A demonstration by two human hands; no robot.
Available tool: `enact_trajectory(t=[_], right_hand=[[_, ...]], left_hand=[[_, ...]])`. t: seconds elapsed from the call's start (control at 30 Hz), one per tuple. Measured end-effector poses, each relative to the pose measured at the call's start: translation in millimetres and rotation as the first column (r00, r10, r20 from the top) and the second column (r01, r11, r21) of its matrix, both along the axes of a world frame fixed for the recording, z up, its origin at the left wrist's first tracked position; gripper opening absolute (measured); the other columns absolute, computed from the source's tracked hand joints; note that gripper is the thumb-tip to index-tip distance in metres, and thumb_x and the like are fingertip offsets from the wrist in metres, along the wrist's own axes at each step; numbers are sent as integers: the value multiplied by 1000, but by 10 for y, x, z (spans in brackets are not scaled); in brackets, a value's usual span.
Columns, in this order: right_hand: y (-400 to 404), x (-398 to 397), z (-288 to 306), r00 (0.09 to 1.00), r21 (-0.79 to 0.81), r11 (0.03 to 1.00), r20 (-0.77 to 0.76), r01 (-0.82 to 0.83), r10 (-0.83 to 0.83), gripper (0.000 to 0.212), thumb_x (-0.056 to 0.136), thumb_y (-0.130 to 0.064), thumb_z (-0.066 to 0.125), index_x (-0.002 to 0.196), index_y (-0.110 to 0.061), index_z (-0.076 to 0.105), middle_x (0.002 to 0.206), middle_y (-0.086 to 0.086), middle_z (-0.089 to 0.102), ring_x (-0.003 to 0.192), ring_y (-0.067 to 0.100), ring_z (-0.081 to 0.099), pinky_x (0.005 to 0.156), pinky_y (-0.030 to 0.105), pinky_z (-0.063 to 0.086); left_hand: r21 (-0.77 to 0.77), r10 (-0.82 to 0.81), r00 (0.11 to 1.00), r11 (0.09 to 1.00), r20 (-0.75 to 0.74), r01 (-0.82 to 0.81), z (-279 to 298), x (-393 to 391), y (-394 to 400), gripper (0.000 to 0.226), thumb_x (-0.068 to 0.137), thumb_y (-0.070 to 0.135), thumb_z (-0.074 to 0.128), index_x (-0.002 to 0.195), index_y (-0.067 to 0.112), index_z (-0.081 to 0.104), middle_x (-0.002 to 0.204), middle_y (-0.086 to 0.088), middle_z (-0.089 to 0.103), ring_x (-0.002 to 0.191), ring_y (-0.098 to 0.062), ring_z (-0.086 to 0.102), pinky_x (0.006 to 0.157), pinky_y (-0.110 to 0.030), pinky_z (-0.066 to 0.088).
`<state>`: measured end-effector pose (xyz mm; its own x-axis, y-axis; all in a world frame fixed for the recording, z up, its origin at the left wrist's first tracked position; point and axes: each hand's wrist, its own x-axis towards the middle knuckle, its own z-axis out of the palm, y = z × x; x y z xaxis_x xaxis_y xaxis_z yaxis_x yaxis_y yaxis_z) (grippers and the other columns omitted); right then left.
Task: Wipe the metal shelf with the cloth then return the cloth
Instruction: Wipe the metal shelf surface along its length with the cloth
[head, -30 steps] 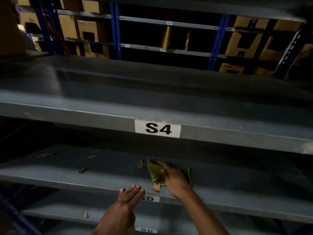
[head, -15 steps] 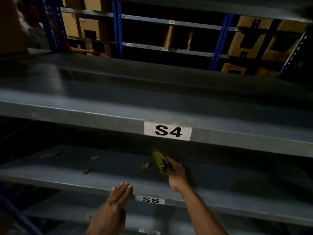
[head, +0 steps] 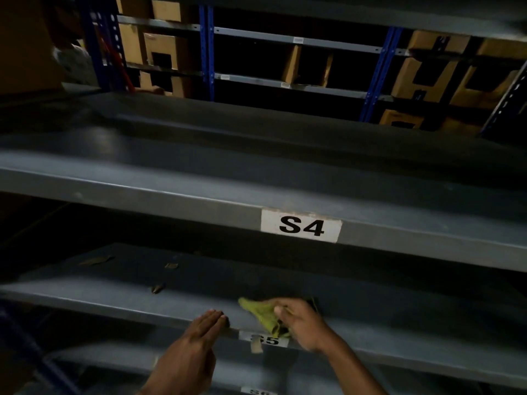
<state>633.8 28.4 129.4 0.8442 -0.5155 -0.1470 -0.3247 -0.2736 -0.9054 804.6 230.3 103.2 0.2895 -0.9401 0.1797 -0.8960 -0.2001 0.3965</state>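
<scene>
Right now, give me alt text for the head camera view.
The right hand grips a green cloth at the front edge of the grey metal shelf labelled S5, while the left hand rests flat on that edge; small scraps lie further left.

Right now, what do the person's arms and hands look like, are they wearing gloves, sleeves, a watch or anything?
Both hands are bare: no gloves on the left hand or the right hand. Both forearms are uncovered as far as the frame shows, with no sleeve cuff in view. No watch, bracelet or ring is visible, though the picture is dim and slightly blurred.

right hand grips green cloth | shelf edge | left hand apparently flat
</scene>
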Motion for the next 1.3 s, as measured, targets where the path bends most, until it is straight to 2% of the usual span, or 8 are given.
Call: enact_trajectory(t=[0.1, 0.23, 0.43, 0.5, 0.6, 0.73, 0.9, 1.3], right_hand=[[-14, 57, -64, 979, -203, 958, 25, 204, -203, 30, 101, -20, 46, 123, -38, 54, 128, -3, 60, 121, 15, 54, 100, 19, 38], [44, 290, -90, 976, -476, 875, -132, 89, -172, 36, 101, -30, 42, 135, -40, 49, 151, -8, 38, 139, 15, 34, 115, 28, 25], [191, 242, -122, 998, -312, 950, -60, 7, -27, 30, 100, -22, 48, 126, -28, 62, 137, -10, 56, 132, 8, 45, 112, 29, 33], [240, 251, -151, 993, -337, 935, -14, 107, -118, 29, 100, -22, 48, 124, -28, 64, 131, -9, 61, 126, 8, 51, 109, 29, 36], [275, 376, -178, 955, -485, 838, -16, 251, -295, 32, 99, -30, 47, 129, -38, 57, 138, -10, 55, 127, 15, 50, 106, 27, 38], [235, 548, -175, 933, -532, 807, -80, 258, -351, 40, 99, -35, 46, 138, -39, 45, 154, -5, 35, 137, 21, 39, 110, 30, 34], [261, 775, -177, 938, -666, 742, -203, 78, -281, 54, 95, -47, 46, 146, -37, 33, 158, -8, 24, 146, 13, 18, 117, 30, 12], [296, 1380, -89, 959, -540, 807, -4, 238, -285, 37, 99, -37, 46, 135, -36, 52, 138, 5, 56, 121, 30, 54, 100, 33, 40]], left_hand=[[53, 104, 990, 993, 92, -109, -36, 151, 69, 76, 91, 19, 52, 146, 32, 0, 153, 13, -3, 143, -8, -4, 116, -34, -14], [140, 63, 979, 986, 192, -91, -42, 166, 186, 93, 62, 15, 70, 146, 23, 34, 147, -4, 44, 135, -24, 38, 112, -41, 1], [172, -15, 968, 985, 251, -29, -9, 189, 219, 99, 48, 9, 75, 142, 18, 43, 140, -9, 53, 128, -27, 47, 111, -44, 6], [163, -54, 943, 987, 328, 0, 4, 243, 285, 77, 62, 14, 54, 139, 18, 49, 139, -8, 53, 128, -26, 48, 112, -41, 6], [215, -84, 915, 977, 393, -2, -19, 397, 444, 77, 64, 15, 36, 139, 18, 48, 141, -10, 51, 129, -27, 47, 112, -40, 7], [264, -92, 921, 964, 379, -13, 21, 507, 556, 98, 48, 13, 70, 143, 19, 43, 143, -14, 48, 131, -31, 43, 111, -42, 6], [300, -106, 925, 954, 365, -9, 34, 492, 576, 112, 40, 18, 75, 146, 18, 37, 143, -16, 49, 132, -34, 41, 111, -42, 3], [313, -81, 927, 949, 366, -41, 95, 449, 542, 104, 41, 30, 60, 143, 19, 43, 139, -13, 54, 129, -33, 48, 108, -42, 7]])
